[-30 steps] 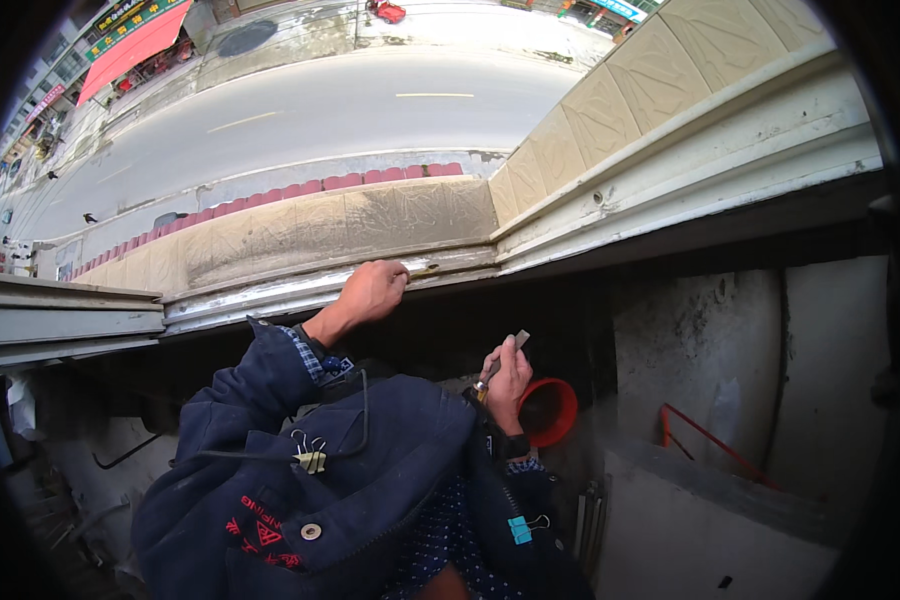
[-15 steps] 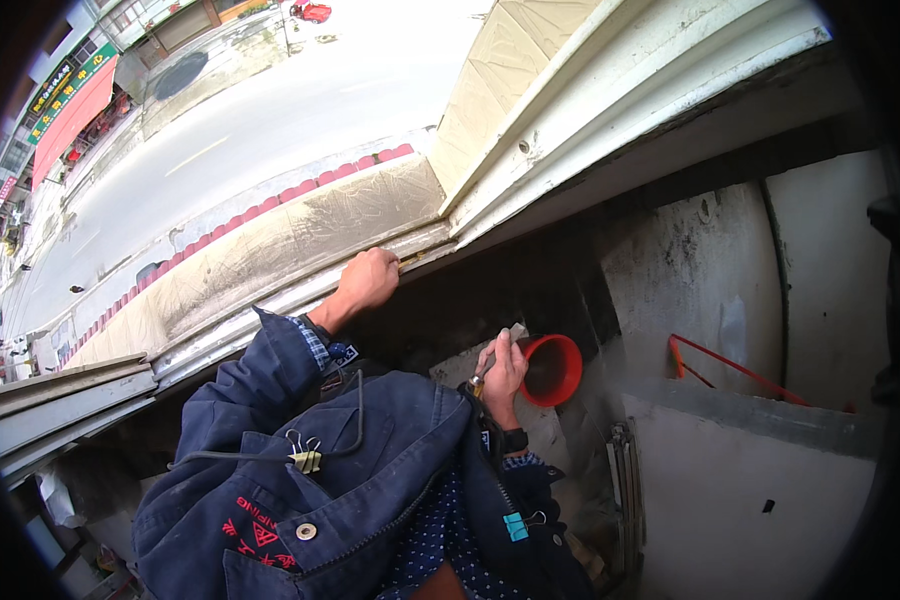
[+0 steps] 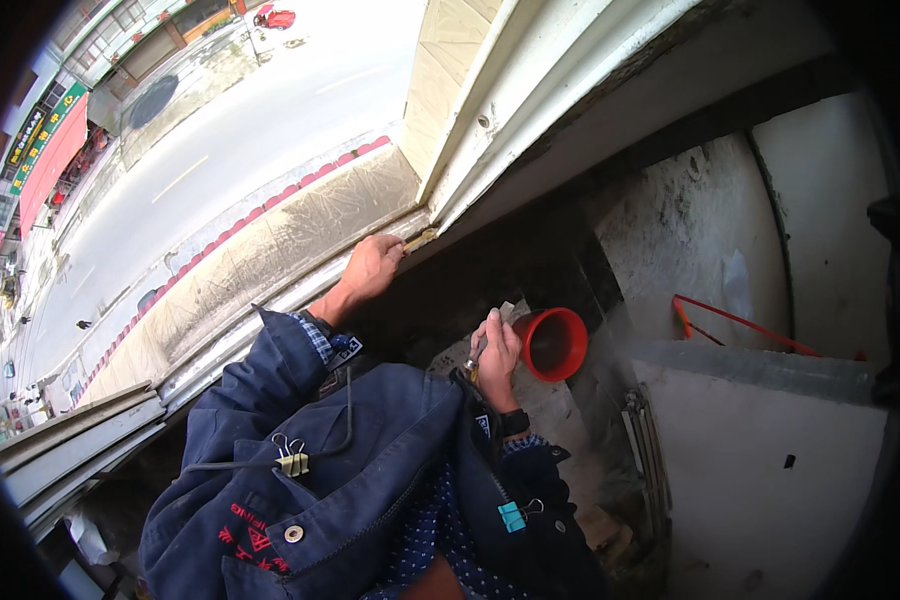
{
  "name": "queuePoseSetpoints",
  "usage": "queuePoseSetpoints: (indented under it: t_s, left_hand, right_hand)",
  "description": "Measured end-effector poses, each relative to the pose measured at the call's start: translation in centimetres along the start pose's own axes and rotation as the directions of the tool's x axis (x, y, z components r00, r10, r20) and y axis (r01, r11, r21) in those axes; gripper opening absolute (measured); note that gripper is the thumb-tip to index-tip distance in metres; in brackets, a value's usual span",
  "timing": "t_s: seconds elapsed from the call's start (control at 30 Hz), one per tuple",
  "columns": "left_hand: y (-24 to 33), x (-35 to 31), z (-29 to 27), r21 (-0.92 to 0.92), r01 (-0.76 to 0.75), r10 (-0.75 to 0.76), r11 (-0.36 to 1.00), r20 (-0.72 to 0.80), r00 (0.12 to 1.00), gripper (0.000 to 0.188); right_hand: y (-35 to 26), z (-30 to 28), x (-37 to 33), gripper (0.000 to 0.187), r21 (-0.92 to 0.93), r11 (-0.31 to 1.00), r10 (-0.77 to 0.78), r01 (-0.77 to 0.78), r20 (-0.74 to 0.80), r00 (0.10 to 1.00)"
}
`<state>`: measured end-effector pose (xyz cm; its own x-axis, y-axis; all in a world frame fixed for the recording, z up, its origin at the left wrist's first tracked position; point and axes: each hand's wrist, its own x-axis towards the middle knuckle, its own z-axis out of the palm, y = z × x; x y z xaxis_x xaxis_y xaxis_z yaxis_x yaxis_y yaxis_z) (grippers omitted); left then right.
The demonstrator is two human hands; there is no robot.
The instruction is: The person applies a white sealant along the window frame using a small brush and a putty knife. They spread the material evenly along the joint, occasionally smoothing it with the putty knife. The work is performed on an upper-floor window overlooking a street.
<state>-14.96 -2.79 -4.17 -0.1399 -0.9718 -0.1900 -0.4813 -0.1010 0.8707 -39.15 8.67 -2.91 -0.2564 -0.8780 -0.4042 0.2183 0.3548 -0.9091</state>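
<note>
My left hand is closed at the window's sliding track, its fingers pinched on a small yellowish-brown piece that lies along the track near the frame corner. I cannot make out its kind. Lower and to the right, my right hand is wrapped round a hand tool. A flat pale end sticks out above the fingers, and a metallic part shows beside the palm; the grip hides the rest. Just right of that hand is an open red bucket, its inside dark.
A white window frame slopes up to the right. Outside lie a tan ledge and a street below. Indoors, a pale panel, a red bar and several thin strips stand to the right.
My left hand has shifted slightly along the track, and more of the yellowish-brown piece shows near the corner. My right hand keeps its hold beside the bucket. The whole view has shifted a little.
</note>
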Motion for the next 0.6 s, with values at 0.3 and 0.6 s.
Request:
queuePoseSetpoints:
  t_s: [0.3,0.6]
  left_hand:
    - [-0.1,-5.3,-2.0,0.277,-0.102,0.075,0.955,0.108,0.991,0.024]
    - [0.0,-4.6,-2.8,0.230,-0.057,0.082,0.971,-0.101,0.991,0.023]
  right_hand:
    - [-0.2,0.3,0.1,0.046,-0.054,0.998,0.020,-0.018,0.038,0.999]
    - [-0.5,0.0,-0.2,0.047,-0.035,0.999,-0.012,0.013,0.010,1.000]
